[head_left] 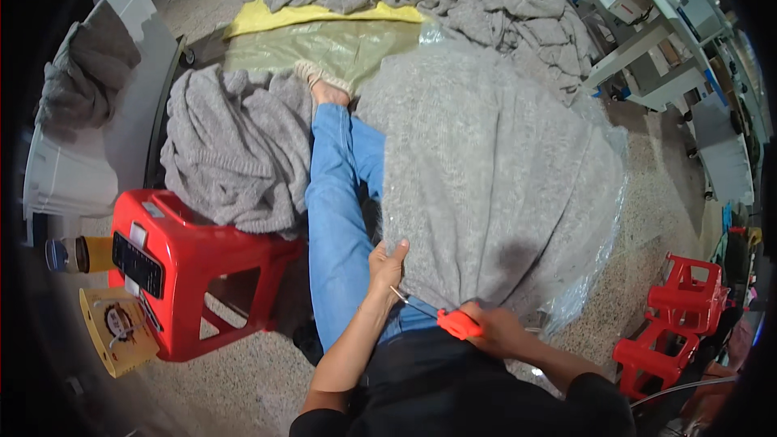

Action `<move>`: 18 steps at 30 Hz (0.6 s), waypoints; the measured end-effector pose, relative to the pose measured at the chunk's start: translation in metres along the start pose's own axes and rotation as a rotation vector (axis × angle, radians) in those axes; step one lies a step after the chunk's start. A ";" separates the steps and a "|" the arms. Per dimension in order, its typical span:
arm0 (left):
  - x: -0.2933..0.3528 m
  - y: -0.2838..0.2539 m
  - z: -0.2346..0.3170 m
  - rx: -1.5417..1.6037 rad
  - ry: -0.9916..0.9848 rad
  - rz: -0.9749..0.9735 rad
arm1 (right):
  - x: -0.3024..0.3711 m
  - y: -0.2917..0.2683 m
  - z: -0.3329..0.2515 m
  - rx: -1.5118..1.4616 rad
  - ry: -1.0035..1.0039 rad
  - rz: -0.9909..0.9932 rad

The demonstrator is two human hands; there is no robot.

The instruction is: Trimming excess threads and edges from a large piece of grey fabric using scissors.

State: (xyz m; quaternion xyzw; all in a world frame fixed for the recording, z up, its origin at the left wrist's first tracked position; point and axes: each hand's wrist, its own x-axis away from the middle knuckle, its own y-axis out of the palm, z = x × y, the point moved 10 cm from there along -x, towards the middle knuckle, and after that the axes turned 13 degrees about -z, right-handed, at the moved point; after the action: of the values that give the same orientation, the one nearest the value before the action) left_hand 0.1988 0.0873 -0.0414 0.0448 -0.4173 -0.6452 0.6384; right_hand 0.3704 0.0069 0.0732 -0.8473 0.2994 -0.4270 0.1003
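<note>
Grey knit cloth [502, 162] drapes over the lap and right leg of a seated person in blue jeans [332, 194], its near edge gathered at the waist, apparently to keep that edge within reach of both hands. The left hand [384, 269] has its grip closed at the cloth's left corner, thumb up, seemingly to steady the edge; its fingertips are hidden. The right hand's [495, 332] grip is wrapped around a red-handled tool [459, 323], whose slender shaft points at the left hand, probably to bring its tip close to the pinched edge. The tool's exact kind cannot be made out.

Clear plastic sheeting [613, 198] shows along the cloth's right side, perhaps to keep it off the speckled floor [235, 392]. A second heap of grey knit [235, 146] crowds the left leg, overlapping a red plastic stool [182, 275] that bears a dark phone [137, 265]. A yellow carton [119, 328] is beside the stool. The cloth's folds cover most of the right leg; more red stools [686, 295] stand well apart at right.
</note>
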 end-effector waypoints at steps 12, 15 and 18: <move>-0.058 -0.050 0.021 -0.082 0.005 -0.003 | -0.016 -0.115 -0.067 0.529 -0.142 0.550; -0.086 -0.051 0.028 -0.082 0.031 -0.046 | -0.047 -0.109 -0.085 0.651 -0.055 0.411; -0.095 -0.051 0.025 -0.057 0.057 -0.049 | -0.062 -0.113 -0.096 0.671 -0.019 0.389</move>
State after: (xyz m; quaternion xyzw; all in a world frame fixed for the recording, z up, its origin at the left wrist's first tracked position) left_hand 0.1608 0.1730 -0.1009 0.0552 -0.3794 -0.6707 0.6349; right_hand 0.3149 0.1424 0.1397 -0.6986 0.2972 -0.4664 0.4540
